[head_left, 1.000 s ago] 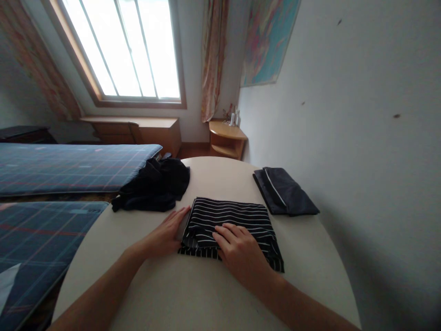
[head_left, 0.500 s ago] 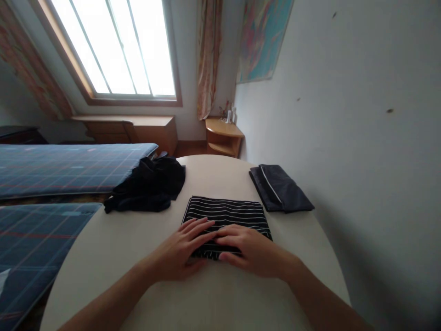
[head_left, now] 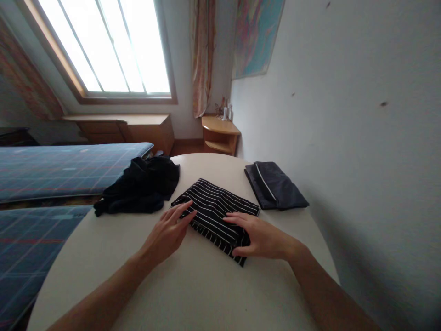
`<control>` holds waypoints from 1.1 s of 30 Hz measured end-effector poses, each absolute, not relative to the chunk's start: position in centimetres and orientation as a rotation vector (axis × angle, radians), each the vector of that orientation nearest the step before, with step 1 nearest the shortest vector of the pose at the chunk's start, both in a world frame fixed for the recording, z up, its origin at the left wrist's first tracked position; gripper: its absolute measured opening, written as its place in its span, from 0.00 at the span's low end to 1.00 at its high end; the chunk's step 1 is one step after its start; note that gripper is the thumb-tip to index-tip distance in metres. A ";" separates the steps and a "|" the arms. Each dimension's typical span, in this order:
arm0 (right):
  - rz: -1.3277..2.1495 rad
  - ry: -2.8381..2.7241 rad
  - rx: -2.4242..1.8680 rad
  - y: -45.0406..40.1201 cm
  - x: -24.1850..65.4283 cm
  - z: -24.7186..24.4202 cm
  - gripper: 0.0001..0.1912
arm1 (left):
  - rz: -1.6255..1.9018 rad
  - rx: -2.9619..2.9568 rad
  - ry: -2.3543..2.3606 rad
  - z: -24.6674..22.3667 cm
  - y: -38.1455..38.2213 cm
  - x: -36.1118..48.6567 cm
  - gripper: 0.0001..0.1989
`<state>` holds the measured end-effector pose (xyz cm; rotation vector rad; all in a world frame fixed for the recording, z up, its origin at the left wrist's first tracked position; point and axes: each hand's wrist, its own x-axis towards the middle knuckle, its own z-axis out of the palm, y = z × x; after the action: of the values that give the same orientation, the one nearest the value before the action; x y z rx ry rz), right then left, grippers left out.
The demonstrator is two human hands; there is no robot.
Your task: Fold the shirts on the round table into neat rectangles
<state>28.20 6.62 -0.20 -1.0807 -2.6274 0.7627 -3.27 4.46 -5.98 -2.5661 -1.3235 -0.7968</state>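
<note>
A folded black garment with thin white stripes [head_left: 217, 207] lies turned at an angle on the round cream table [head_left: 193, 294]. My left hand [head_left: 168, 232] is at its left edge, fingers stretched out with the tips over the cloth. On the right part of the garment rests my right hand [head_left: 260, 236], fingers spread and thumb apart near the lower corner. Layered folds show along the garment's near edge. Whether the left fingertips press on the fabric, I cannot tell.
Rumpled dark clothing [head_left: 148, 184] lies at the table's left edge. A folded dark garment with a pale line [head_left: 277, 186] sits at the right, close to the wall [head_left: 361, 184]. Plaid mattresses [head_left: 69, 168] stand left of the table, and a corner shelf [head_left: 220, 126] behind it.
The striped garment has turned clockwise, its near right corner now pointing toward me. My hands, close together before, have moved apart. The view has shifted slightly.
</note>
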 end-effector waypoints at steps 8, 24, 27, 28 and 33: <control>0.667 -2.647 -1.068 5.5 27.4 -0.3 0.39 | -0.699 -2.868 -1.011 -5.2 1.6 -0.3 0.18; 0.067 -2.704 -1.339 4.3 24.0 -0.2 0.09 | -0.579 -2.953 -0.967 -5.2 2.0 -1.2 0.17; 0.115 -2.741 -1.317 4.0 24.2 -0.1 0.11 | -0.590 -2.960 -0.939 -5.2 2.1 -1.4 0.16; 0.131 -2.747 -1.319 3.9 24.2 -0.2 0.13 | -0.595 -2.960 -0.930 -5.2 2.1 -1.4 0.15; 0.174 -2.662 -1.234 3.8 24.2 -0.8 0.30 | -0.740 -2.849 -0.951 -5.0 1.8 -1.6 0.16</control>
<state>24.21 3.78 -0.82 -1.2336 -2.6621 0.1743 -1.56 1.85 -4.97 -2.8490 -0.9511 -0.7400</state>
